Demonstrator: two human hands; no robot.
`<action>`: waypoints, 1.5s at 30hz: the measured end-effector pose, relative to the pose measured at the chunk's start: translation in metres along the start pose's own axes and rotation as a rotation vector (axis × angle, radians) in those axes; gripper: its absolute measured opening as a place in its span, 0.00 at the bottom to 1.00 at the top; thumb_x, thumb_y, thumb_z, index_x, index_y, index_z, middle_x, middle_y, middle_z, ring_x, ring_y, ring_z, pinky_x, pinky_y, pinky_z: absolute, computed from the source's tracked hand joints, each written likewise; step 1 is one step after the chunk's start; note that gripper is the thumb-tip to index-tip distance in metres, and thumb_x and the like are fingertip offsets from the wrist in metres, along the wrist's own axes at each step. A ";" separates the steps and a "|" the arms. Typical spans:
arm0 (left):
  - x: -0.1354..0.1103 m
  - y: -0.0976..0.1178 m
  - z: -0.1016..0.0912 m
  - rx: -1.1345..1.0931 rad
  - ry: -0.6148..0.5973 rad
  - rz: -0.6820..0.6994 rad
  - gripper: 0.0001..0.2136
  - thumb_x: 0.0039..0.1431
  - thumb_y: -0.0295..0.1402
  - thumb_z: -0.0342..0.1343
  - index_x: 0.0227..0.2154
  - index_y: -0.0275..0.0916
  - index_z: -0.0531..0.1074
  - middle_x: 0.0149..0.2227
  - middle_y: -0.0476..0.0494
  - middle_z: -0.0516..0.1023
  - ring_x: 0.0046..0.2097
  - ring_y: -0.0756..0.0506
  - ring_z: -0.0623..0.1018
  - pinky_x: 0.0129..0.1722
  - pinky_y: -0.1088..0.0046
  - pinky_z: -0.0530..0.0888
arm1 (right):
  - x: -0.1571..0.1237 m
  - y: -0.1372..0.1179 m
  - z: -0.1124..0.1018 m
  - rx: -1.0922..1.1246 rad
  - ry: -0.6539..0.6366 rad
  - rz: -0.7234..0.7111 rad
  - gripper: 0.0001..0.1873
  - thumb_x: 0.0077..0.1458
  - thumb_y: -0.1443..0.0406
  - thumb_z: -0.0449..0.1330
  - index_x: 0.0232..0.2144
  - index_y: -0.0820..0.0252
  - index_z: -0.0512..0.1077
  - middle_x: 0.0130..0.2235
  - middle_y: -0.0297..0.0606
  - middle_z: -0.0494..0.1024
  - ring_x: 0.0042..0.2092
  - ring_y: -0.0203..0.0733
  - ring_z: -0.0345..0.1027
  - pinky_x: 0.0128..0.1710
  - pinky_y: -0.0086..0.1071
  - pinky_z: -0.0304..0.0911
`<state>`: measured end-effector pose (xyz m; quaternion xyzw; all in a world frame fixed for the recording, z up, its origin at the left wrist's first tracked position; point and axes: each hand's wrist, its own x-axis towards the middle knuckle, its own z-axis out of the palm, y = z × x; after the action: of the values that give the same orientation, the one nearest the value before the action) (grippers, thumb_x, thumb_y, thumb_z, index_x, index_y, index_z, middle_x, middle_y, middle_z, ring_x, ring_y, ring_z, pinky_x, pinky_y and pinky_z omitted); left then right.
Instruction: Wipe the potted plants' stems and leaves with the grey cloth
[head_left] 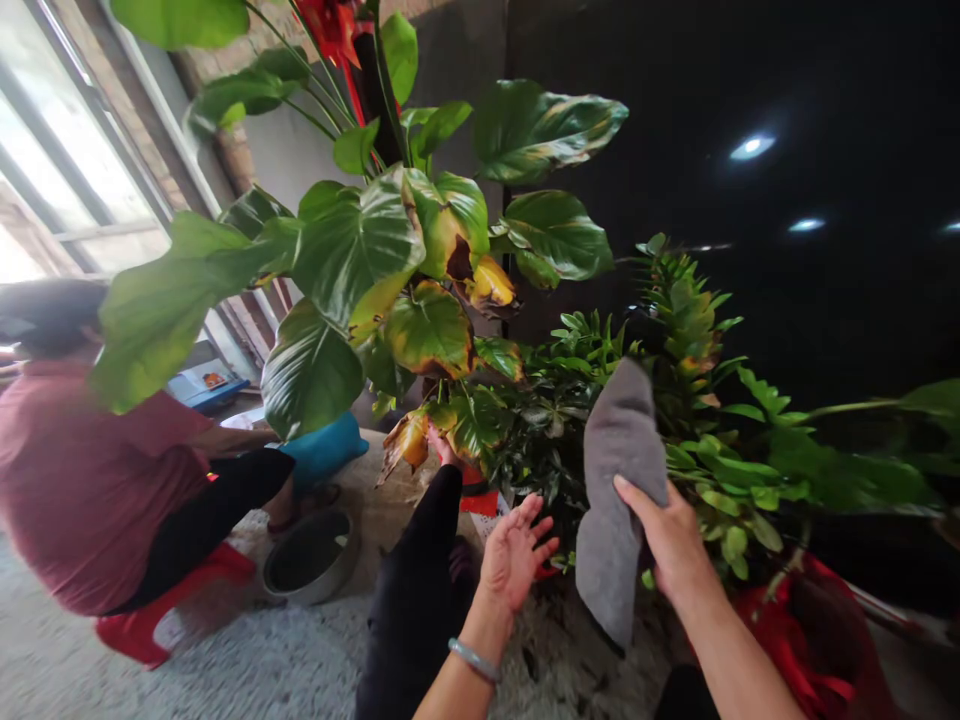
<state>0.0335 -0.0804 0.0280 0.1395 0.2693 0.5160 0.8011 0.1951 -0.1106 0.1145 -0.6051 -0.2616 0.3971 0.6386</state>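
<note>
My right hand [667,535] grips a folded grey cloth [619,470], its thumb lying across the near face. The cloth stands upright in front of the dark green foliage [555,410]. To its left my left hand [517,550] is raised, palm turned up and fingers spread, touching nothing. A pale bangle [474,660] circles the left wrist. Above both hands spreads a tall plant with broad leaves [360,235]. Some of its lower leaves [431,330] are yellow with brown, dried edges.
At left, a person in a pink shirt [90,470] sits on a red plastic stool [180,600]. Near them are a grey basin [311,555] and a blue bag-like item [322,455]. A red wrapped pot [817,630] stands at right. Behind rises a dark glossy panel [750,80].
</note>
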 end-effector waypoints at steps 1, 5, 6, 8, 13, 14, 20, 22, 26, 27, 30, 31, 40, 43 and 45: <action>-0.001 0.000 -0.001 0.010 0.023 0.003 0.14 0.48 0.34 0.56 0.38 0.36 0.76 0.53 0.39 0.69 0.41 0.44 0.73 0.41 0.65 0.68 | -0.004 0.011 0.000 0.021 -0.039 0.098 0.27 0.26 0.54 0.68 0.32 0.59 0.73 0.30 0.41 0.81 0.38 0.56 0.73 0.37 0.42 0.67; -0.003 0.006 -0.007 0.035 0.126 0.018 0.14 0.48 0.33 0.56 0.39 0.36 0.75 0.55 0.39 0.66 0.40 0.45 0.73 0.38 0.67 0.69 | -0.042 0.048 -0.015 -0.027 -0.173 0.324 0.30 0.26 0.50 0.67 0.33 0.63 0.74 0.34 0.45 0.81 0.43 0.59 0.73 0.42 0.44 0.66; -0.003 0.008 -0.009 0.036 0.135 0.024 0.13 0.48 0.32 0.56 0.38 0.37 0.75 0.55 0.39 0.66 0.39 0.45 0.73 0.39 0.67 0.69 | -0.050 0.048 -0.021 -0.049 -0.198 0.315 0.30 0.28 0.49 0.66 0.34 0.62 0.74 0.35 0.44 0.81 0.44 0.58 0.72 0.44 0.43 0.65; -0.001 0.011 -0.012 0.028 0.129 0.036 0.12 0.48 0.32 0.56 0.37 0.37 0.75 0.54 0.39 0.68 0.39 0.45 0.73 0.39 0.66 0.68 | -0.056 0.036 -0.031 -0.109 -0.160 0.228 0.30 0.32 0.48 0.65 0.36 0.60 0.75 0.38 0.43 0.81 0.46 0.56 0.71 0.47 0.42 0.64; 0.003 0.006 -0.007 -0.011 0.090 0.056 0.06 0.49 0.29 0.56 0.30 0.35 0.76 0.41 0.39 0.75 0.40 0.43 0.74 0.39 0.65 0.69 | -0.013 -0.010 -0.023 -0.058 0.198 -0.064 0.29 0.31 0.50 0.65 0.37 0.60 0.73 0.39 0.43 0.81 0.44 0.55 0.72 0.45 0.42 0.64; 0.003 0.003 -0.004 -0.007 0.078 0.047 0.06 0.49 0.29 0.56 0.30 0.35 0.76 0.40 0.40 0.75 0.39 0.43 0.75 0.39 0.66 0.69 | -0.005 -0.010 -0.017 0.017 0.188 -0.022 0.29 0.30 0.52 0.65 0.36 0.60 0.73 0.38 0.44 0.81 0.43 0.55 0.72 0.43 0.42 0.66; 0.005 0.000 0.005 0.001 0.065 0.005 0.11 0.49 0.28 0.58 0.37 0.36 0.77 0.39 0.42 0.78 0.41 0.43 0.76 0.44 0.66 0.69 | -0.041 0.054 -0.008 -0.031 -0.169 0.299 0.27 0.28 0.52 0.66 0.32 0.62 0.76 0.34 0.45 0.82 0.43 0.59 0.72 0.43 0.44 0.66; 0.005 0.002 0.003 -0.029 0.069 -0.020 0.09 0.48 0.29 0.59 0.34 0.35 0.77 0.37 0.42 0.80 0.44 0.41 0.77 0.47 0.66 0.68 | -0.063 0.065 -0.014 -0.133 -0.278 0.244 0.26 0.32 0.52 0.66 0.35 0.60 0.77 0.36 0.43 0.81 0.45 0.58 0.72 0.45 0.42 0.65; -0.002 0.004 -0.007 -0.041 0.127 -0.065 0.04 0.46 0.29 0.60 0.27 0.34 0.76 0.33 0.42 0.80 0.42 0.39 0.77 0.45 0.67 0.69 | -0.068 0.042 -0.012 -0.229 -0.424 0.006 0.26 0.37 0.53 0.63 0.40 0.59 0.75 0.40 0.43 0.80 0.43 0.54 0.72 0.43 0.40 0.66; -0.006 0.004 -0.008 -0.028 0.180 -0.052 0.04 0.47 0.29 0.60 0.27 0.34 0.75 0.33 0.41 0.80 0.40 0.40 0.78 0.43 0.66 0.70 | -0.063 0.035 -0.008 -0.253 -0.432 -0.066 0.26 0.38 0.53 0.62 0.39 0.60 0.74 0.38 0.43 0.80 0.41 0.54 0.73 0.42 0.40 0.67; -0.024 0.007 -0.003 0.030 0.313 0.004 0.09 0.50 0.34 0.58 0.34 0.36 0.75 0.40 0.41 0.79 0.38 0.43 0.77 0.40 0.66 0.70 | -0.045 0.031 0.010 -0.383 -0.261 -0.307 0.23 0.40 0.55 0.59 0.39 0.60 0.73 0.37 0.45 0.80 0.40 0.54 0.73 0.43 0.43 0.67; -0.031 0.007 0.001 0.044 0.292 0.028 0.11 0.50 0.35 0.58 0.37 0.37 0.75 0.42 0.40 0.78 0.39 0.43 0.77 0.41 0.66 0.71 | -0.043 0.036 0.016 -0.443 -0.206 -0.390 0.23 0.40 0.57 0.58 0.40 0.60 0.73 0.39 0.47 0.79 0.41 0.55 0.72 0.44 0.45 0.66; -0.061 0.013 0.027 -0.109 0.269 0.081 0.03 0.44 0.29 0.63 0.22 0.35 0.75 0.23 0.46 0.79 0.35 0.41 0.80 0.44 0.66 0.73 | -0.082 0.056 0.030 -0.605 -0.476 -0.752 0.35 0.35 0.70 0.56 0.52 0.66 0.67 0.56 0.52 0.69 0.57 0.56 0.61 0.57 0.49 0.56; -0.063 0.013 0.026 -0.131 0.263 0.022 0.04 0.47 0.28 0.60 0.20 0.36 0.74 0.19 0.47 0.78 0.26 0.45 0.78 0.40 0.67 0.75 | -0.087 0.040 0.017 -0.431 -0.570 -0.600 0.31 0.36 0.68 0.58 0.48 0.63 0.71 0.54 0.49 0.71 0.55 0.52 0.64 0.55 0.44 0.59; -0.066 0.009 0.025 -0.108 0.239 -0.034 0.04 0.47 0.28 0.60 0.20 0.35 0.74 0.20 0.47 0.78 0.23 0.47 0.77 0.38 0.69 0.75 | -0.087 0.037 0.008 -0.306 -0.537 -0.483 0.25 0.37 0.65 0.59 0.43 0.59 0.73 0.50 0.46 0.75 0.50 0.51 0.69 0.50 0.41 0.65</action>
<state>0.0199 -0.1349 0.0718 0.0291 0.3367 0.5292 0.7783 0.1336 -0.1793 0.0920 -0.4888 -0.6104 0.3358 0.5251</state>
